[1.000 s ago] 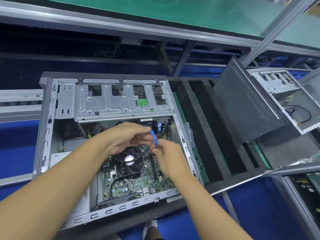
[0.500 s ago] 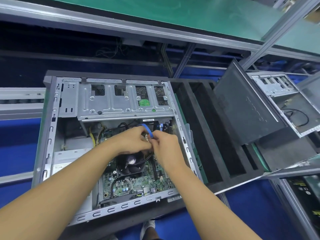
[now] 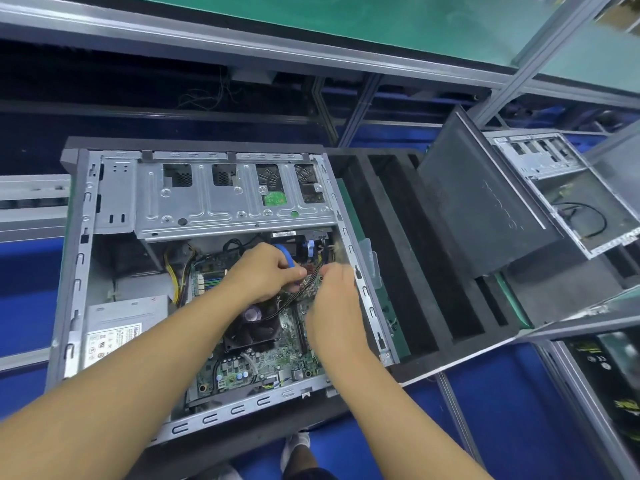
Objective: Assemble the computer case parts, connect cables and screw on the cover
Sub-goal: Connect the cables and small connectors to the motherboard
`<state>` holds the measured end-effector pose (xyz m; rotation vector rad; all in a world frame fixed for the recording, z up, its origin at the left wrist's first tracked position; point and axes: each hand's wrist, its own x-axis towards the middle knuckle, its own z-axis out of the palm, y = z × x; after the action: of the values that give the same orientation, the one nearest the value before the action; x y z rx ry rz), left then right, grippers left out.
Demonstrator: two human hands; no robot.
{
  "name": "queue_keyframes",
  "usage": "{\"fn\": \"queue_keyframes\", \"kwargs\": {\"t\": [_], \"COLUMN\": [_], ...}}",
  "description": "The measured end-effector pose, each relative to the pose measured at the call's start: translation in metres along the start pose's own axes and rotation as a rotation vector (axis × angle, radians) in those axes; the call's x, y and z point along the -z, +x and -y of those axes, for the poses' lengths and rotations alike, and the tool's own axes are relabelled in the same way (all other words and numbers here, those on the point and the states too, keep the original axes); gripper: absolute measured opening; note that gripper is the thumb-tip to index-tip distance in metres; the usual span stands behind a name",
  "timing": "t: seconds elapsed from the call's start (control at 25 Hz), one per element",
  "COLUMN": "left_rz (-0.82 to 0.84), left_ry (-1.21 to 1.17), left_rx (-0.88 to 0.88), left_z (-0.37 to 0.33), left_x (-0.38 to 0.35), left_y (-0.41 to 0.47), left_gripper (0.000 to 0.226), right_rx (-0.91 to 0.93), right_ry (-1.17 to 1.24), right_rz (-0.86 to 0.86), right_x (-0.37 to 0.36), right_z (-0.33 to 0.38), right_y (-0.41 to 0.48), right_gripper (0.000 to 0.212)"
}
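An open grey computer case (image 3: 81, 258) lies on its side with the motherboard (image 3: 273, 362) and a black CPU fan (image 3: 252, 327) showing. Over the board's upper right, my left hand (image 3: 263, 275) grips a blue flat cable (image 3: 285, 255) that loops up from between its fingers. My right hand (image 3: 332, 299) is just to its right, fingertips at a thin black cable (image 3: 304, 289) by the case's right wall; its grasp is blurred. A silver drive cage (image 3: 207, 199) spans the case top.
A power supply (image 3: 114, 327) sits at the case's lower left. A black foam tray (image 3: 408, 258) with long slots lies to the right, a dark side cover (image 3: 485, 202) leaning on it. A second open case (image 3: 568, 188) is at far right. Metal frame rails run behind.
Both hands moved up and right across the board toward the case's right wall, carrying the blue cable along. The right hand has drawn slightly apart from the left.
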<state>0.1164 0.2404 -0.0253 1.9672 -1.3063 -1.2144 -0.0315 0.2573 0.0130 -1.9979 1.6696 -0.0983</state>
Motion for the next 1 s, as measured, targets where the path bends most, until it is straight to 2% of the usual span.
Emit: {"fn": "queue_keyframes", "kwargs": {"t": [0.08,0.16,0.24,0.36,0.52,0.64,0.68,0.8,0.84,1.0], "left_rz": [-0.022,-0.068,-0.117,-0.172,-0.214,-0.205,-0.206,-0.176,-0.155,-0.118], "left_ry": [0.045,0.055,0.06,0.049,0.059,0.029,0.109,0.584,0.64,0.595], "left_rx": [-0.029,-0.049,-0.071,-0.111,-0.137,-0.15,-0.146,-0.046,-0.002,0.053], "left_z": [0.001,0.001,-0.003,-0.007,-0.005,-0.003,-0.001,0.01,0.014,0.018], "left_x": [-0.003,-0.005,-0.009,-0.016,-0.025,-0.025,-0.024,-0.015,-0.011,-0.005], "left_y": [0.005,0.008,0.01,0.013,0.012,0.011,0.013,0.014,0.016,0.018], "left_gripper": [0.025,0.024,0.026,0.021,0.017,0.019,0.021,0.02,0.021,0.039], "right_rx": [-0.157,-0.24,-0.273,-0.277,-0.28,-0.2,-0.159,-0.114,-0.118,-0.126], "right_ry": [-0.137,-0.118,0.05,0.312,0.379,0.251,0.18,0.125,0.093,0.016], "right_rz": [0.252,0.361,0.286,0.175,0.078,0.039,0.026,0.018,0.002,-0.016], "right_x": [-0.001,-0.001,-0.004,-0.014,-0.026,-0.03,-0.031,-0.032,-0.033,-0.034], "right_z": [-0.002,-0.006,-0.012,-0.01,-0.013,-0.015,-0.016,-0.015,-0.014,-0.014], "right_y": [0.005,0.018,0.035,0.053,0.074,0.079,0.079,0.08,0.081,0.084], "right_gripper": [0.046,0.041,0.045,0.039,0.034,0.025,0.023,0.028,0.031,0.032]}}
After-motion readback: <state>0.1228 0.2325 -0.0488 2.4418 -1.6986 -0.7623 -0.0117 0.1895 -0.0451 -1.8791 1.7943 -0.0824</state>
